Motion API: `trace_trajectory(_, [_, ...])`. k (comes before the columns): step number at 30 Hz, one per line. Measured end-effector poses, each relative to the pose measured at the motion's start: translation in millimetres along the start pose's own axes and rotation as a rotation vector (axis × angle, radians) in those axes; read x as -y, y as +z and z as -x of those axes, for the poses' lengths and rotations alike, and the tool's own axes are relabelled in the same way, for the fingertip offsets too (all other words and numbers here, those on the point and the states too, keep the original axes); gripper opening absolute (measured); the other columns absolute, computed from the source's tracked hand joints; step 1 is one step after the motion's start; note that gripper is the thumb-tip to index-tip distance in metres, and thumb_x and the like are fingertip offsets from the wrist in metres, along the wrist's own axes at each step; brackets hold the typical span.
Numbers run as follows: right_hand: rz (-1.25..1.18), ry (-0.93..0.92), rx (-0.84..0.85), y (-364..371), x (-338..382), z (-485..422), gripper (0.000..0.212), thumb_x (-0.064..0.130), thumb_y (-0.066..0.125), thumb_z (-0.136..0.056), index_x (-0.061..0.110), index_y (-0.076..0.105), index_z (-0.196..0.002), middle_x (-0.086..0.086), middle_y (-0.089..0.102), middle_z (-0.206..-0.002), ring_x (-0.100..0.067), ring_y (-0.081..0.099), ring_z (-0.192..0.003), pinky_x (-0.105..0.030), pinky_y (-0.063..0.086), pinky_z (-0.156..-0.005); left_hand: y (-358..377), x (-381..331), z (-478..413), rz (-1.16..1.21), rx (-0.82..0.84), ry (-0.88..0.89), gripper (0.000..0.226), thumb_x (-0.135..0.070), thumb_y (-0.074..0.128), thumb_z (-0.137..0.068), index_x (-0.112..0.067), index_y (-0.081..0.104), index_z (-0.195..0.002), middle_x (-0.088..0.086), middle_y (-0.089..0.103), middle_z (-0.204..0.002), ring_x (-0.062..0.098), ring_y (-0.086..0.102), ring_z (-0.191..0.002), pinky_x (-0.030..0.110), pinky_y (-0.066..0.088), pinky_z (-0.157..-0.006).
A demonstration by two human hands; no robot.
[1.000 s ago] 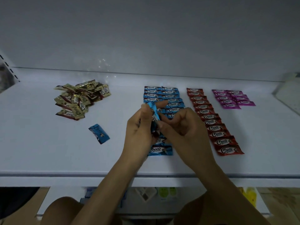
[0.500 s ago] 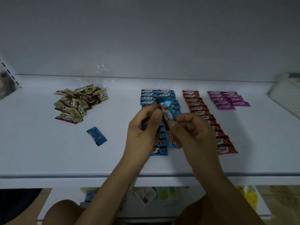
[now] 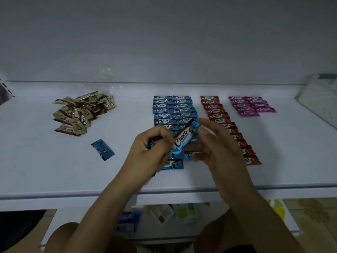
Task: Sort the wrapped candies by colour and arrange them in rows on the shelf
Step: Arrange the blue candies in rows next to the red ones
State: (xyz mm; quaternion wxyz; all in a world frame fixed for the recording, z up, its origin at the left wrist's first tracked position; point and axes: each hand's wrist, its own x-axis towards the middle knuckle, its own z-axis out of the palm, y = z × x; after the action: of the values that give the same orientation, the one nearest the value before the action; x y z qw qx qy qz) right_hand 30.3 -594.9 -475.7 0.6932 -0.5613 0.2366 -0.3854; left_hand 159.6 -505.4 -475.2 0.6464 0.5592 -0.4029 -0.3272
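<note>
Covering the near part of the blue rows (image 3: 171, 110), the two hands are making it hard to count the candies beneath them; the red row (image 3: 215, 114) is likewise disappearing behind the right hand (image 3: 220, 150) along its middle stretch. A pale perforated object (image 3: 321, 105) is being cut off by the right edge; the packets (image 3: 164, 214) on the level below are showing only as a blur.

The left hand (image 3: 151, 152) is curling its fingers round a small bunch of candies (image 3: 151, 142), with dark and blue wrapper ends poking out by the knuckles; how many there are cannot be told. Its thumb and forefinger are also pinching the lower end of a single blue candy (image 3: 184, 138). That candy is slanting up to the right with its label facing the camera, held above the shelf (image 3: 36, 170) over the blue rows; the right hand is pinching its upper end, forefinger on top and thumb below, the other fingers loosely bent. Another blue wrapper (image 3: 191, 154) is peeking out just under the right thumb; whether it is lying in a row or being held cannot be told.

To the left, a stray blue candy (image 3: 103, 149) is lying alone near a loose heap of gold candies (image 3: 82, 114); at the far right, pink rows (image 3: 252, 106) are lying in two short columns beside the red one.
</note>
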Motion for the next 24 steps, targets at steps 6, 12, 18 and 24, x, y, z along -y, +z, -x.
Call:
trace_trajectory(6, [0.709, -0.601, 0.265, -27.4, -1.9, -1.9, 0.039, 0.027, 0.069, -0.081, 0.020, 0.059, -0.119, 0.005, 0.061, -0.122, -0.006, 0.056, -0.111, -0.019, 0.046, -0.091, -5.2, -5.2, -3.2, 0.012, 0.159, -0.120, 0.021, -0.011, 0.050, -0.076, -0.018, 0.057, -0.057, 0.011, 0.037, -0.054, 0.007, 0.028, -0.035, 0.014, 0.025, -0.039])
trace_trajectory(12, [1.001, -0.650, 0.266, -46.5, -11.2, -1.2, 0.036, 0.041, 0.062, -0.082, 0.020, 0.066, -0.111, 0.010, 0.065, -0.102, -0.004, 0.055, -0.091, -0.017, 0.042, -0.081, -9.1, 3.3, -1.6, -0.314, 0.164, 0.071, 0.019, -0.021, 0.060, -0.093, -0.019, 0.067, -0.075, -0.003, 0.068, -0.077, 0.001, 0.062, -0.066, 0.012, 0.046, -0.056])
trace_trajectory(18, [1.152, -0.395, 0.291, -72.6, -21.5, -4.3, 0.044, 0.056, 0.058, -0.074, 0.023, 0.069, -0.101, 0.008, 0.062, -0.093, -0.010, 0.055, -0.087, -0.026, 0.045, -0.074, -40.5, 16.9, 16.2, -1.081, 0.282, 0.425, 0.037, -0.039, 0.043, -0.089, -0.024, 0.073, -0.103, -0.013, 0.065, -0.085, 0.002, 0.059, -0.065, 0.020, 0.051, -0.056])
trace_trajectory(24, [1.158, -0.307, 0.297, -64.7, -21.8, -15.4, 0.036, 0.037, 0.073, -0.071, 0.020, 0.070, -0.102, 0.002, 0.056, -0.097, -0.017, 0.053, -0.092, -0.034, 0.045, -0.079, -34.1, 22.9, 12.8, -1.200, 0.319, 0.427, 0.045, -0.039, 0.035, -0.088, -0.027, 0.073, -0.107, -0.001, 0.071, -0.093, 0.015, 0.063, -0.061, 0.033, 0.053, -0.048])
